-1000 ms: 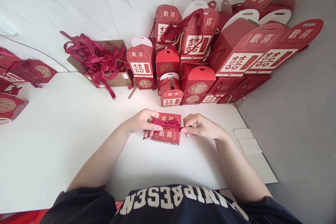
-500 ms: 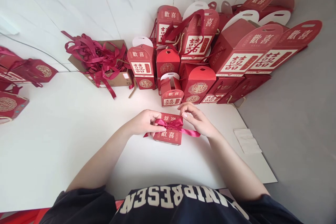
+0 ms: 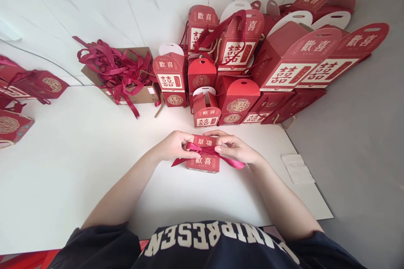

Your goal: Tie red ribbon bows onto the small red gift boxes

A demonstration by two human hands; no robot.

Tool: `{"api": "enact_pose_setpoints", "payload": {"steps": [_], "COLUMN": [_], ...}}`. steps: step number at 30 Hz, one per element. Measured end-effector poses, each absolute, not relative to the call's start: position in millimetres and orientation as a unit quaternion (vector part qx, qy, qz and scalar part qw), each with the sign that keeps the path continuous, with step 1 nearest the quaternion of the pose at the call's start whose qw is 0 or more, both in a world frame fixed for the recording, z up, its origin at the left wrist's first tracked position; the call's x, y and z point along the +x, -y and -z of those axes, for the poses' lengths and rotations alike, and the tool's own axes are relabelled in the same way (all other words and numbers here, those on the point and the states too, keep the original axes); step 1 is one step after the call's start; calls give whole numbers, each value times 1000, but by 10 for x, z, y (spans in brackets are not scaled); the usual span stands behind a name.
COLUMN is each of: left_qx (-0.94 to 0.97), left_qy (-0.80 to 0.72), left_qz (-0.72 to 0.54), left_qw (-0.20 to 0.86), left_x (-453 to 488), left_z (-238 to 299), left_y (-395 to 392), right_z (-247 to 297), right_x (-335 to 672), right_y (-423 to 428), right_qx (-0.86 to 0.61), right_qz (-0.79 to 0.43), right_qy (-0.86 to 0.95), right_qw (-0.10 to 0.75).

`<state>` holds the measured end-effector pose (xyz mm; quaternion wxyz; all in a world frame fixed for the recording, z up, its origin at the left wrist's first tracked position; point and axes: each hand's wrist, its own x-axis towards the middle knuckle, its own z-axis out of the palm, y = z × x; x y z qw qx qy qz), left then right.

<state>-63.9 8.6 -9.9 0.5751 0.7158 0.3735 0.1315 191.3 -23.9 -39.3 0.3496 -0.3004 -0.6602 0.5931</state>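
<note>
A small red gift box point(image 3: 203, 164) with gold characters sits on the white table before me. Across its top a crimson satin ribbon point(image 3: 233, 162) is tied in a bow, with one tail out to each side. My left hand point(image 3: 177, 146) pinches the bow's left loop between thumb and fingers at the box's left edge. On the other side, my right hand point(image 3: 235, 148) has closed on the right loop, thumb and forefinger together, its other fingers reaching behind the box. The knot lies between both hands.
Stacked red gift boxes point(image 3: 240, 96) with handle flaps stand along the back right. A cardboard box point(image 3: 139, 97) heaped with loose ribbons is at the back left. More red boxes point(image 3: 15, 128) line the far left. Folded white tissue point(image 3: 296, 168) lies near the right table edge.
My right hand has moved left from beside the box onto the bow's right loop and closed on it. My left hand keeps its pinch. The ribbon tails extend slightly farther outward.
</note>
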Motion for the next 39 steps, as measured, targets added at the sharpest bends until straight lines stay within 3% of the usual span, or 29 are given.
{"api": "enact_pose_setpoints", "payload": {"steps": [10, 15, 21, 24, 32, 39], "left_qx": [633, 633, 690, 716, 767, 709], "left_qy": [-292, -309, -351, -363, -394, -434], "left_qz": [-168, -182, -196, -214, -251, -233], "left_qw": [697, 686, 602, 556, 440, 505], "left_x": [-746, -770, -680, -635, -567, -572], "left_z": [477, 333, 187, 185, 234, 329], "left_y": [-270, -264, -199, -159, -92, -130], "right_z": [472, 265, 97, 119, 59, 83], "right_x": [1928, 2016, 1930, 1841, 1790, 1960], "right_y": [194, 273, 402, 418, 497, 432], "right_qx": [-296, -404, -390, -406, -522, -510], "right_qz": [-595, -394, -231, -205, -357, -558], "right_qy": [655, 705, 824, 834, 732, 639], "right_qw": [359, 430, 340, 313, 253, 143]}}
